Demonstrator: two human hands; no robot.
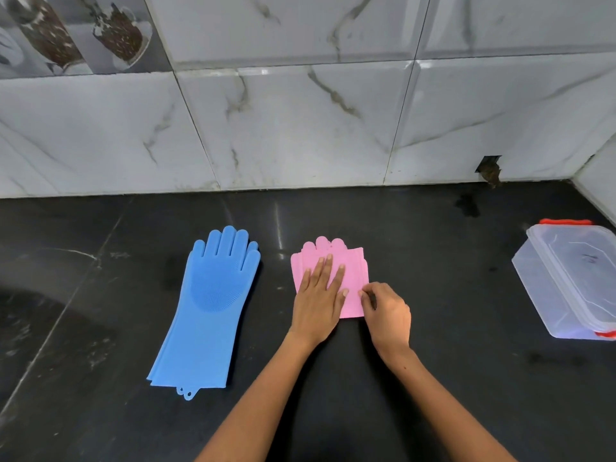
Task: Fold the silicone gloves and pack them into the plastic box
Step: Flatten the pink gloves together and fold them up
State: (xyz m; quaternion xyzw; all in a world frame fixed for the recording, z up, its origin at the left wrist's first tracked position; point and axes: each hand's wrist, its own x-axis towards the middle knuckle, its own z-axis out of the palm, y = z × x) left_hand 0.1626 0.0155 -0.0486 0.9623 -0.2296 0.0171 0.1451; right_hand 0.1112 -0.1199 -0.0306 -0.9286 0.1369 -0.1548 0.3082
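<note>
A pink silicone glove (353, 268) lies folded in half on the black counter, its fingertips poking out past the cuff at the far edge. My left hand (318, 301) presses flat on it with fingers spread. My right hand (388, 311) pinches the glove's near right corner. A blue silicone glove (210, 305) lies flat and unfolded to the left, fingers pointing at the wall. The clear plastic box (533, 278) with its lid on and orange clips stands at the right edge.
The black stone counter (433, 378) meets a marble-tiled wall (300, 128) at the back and a side wall at the far right. A small dark hole (489, 170) sits in the wall base, with a dark smear on the counter below it.
</note>
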